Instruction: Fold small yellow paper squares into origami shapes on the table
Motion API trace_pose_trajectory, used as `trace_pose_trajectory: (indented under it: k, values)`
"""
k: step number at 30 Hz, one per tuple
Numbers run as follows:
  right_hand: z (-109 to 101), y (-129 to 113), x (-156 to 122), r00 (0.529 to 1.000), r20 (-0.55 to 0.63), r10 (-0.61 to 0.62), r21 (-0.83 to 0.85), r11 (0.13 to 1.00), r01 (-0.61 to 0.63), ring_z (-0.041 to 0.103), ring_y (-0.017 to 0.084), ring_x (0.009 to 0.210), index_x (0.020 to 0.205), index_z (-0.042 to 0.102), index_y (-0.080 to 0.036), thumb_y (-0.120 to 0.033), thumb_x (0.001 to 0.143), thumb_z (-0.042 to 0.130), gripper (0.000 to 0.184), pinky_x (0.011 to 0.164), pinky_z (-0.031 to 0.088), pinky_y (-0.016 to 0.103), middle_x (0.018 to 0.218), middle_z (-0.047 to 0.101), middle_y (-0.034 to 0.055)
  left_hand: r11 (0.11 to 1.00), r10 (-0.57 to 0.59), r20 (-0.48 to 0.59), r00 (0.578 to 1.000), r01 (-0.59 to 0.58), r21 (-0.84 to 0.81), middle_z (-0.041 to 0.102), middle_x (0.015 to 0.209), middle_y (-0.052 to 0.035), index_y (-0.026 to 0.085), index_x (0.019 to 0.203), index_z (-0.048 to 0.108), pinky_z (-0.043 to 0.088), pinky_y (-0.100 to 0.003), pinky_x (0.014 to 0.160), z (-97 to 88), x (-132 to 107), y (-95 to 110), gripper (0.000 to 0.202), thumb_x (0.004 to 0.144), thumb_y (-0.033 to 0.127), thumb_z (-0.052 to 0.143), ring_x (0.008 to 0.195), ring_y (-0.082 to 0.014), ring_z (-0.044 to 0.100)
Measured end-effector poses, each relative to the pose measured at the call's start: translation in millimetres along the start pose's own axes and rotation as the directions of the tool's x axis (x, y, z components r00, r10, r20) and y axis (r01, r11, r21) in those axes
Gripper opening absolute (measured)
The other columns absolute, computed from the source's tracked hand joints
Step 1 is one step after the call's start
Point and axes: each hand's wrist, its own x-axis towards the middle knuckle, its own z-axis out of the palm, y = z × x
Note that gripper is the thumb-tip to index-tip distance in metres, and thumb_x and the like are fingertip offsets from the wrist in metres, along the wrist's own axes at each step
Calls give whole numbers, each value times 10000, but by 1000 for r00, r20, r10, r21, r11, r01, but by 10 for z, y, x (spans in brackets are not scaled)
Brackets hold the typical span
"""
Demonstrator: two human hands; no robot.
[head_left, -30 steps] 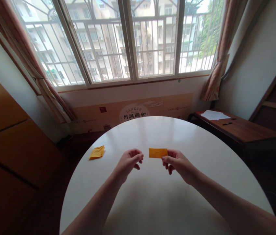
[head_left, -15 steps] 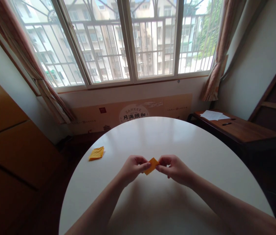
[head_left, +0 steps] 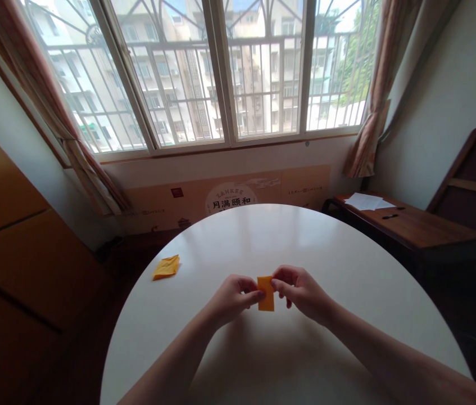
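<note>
Orange, papery rectangle (head_left: 267, 302) in between.
I see the bare left hand (head_left: 234, 293) pinching its side, bare right hand (head_left: 300, 287) its top corner.

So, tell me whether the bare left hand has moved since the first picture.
Yes: the left hand moved rightward and lower in view, against the round white table.

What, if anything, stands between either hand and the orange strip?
Nothing visible: the left hand pinches the orange strip at its left side, and the right hand is at its upper right corner. The folded yellow piece lies apart, farther left on the table.
</note>
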Motion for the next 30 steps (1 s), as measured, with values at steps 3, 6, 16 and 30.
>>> trace_pose_trajectory:
  k: [3, 6, 16, 30]
  values:
    - [5, 1, -3, 1000, 22, 13, -54, 998, -11, 510, 104, 534, 792, 629, -150, -322, 821, 597, 178, 424, 427, 202, 668, 583, -5, 1000, 22, 2, 1000, -22, -1, 650, 661, -37, 120, 835, 753, 413, -242, 555, 0, 4, -1, 341, 780, 450, 689, 593, -143, 544]
    - [7, 2, -10, 999, 47, 11, -141, 990, -5, 517, 107, 553, 772, 650, -154, -279, 814, 604, 139, 442, 414, 197, 691, 611, 9, 999, 38, -23, 999, -37, 30, 682, 701, -56, 133, 833, 771, 435, -246, 571, -6, 0, 21, 326, 775, 446, 701, 620, -153, 556]
    - [18, -8, 2, 997, 74, 30, -224, 974, -13, 516, 117, 543, 824, 723, -145, -304, 833, 618, 191, 462, 402, 209, 654, 621, 17, 993, -42, -192, 981, 20, -114, 562, 541, 10, 130, 701, 700, 346, -218, 452, -13, 44, 27, 343, 722, 473, 706, 465, -96, 447]
    - [-101, 34, 66, 997, -51, 60, -120, 991, -66, 511, 102, 508, 850, 645, -140, -390, 843, 568, 262, 338, 401, 165, 646, 568, -10, 982, -170, 35, 985, 173, -77, 610, 610, -13, 123, 752, 708, 356, -226, 529, -57, 12, 24, 372, 685, 489, 727, 555, -119, 498]
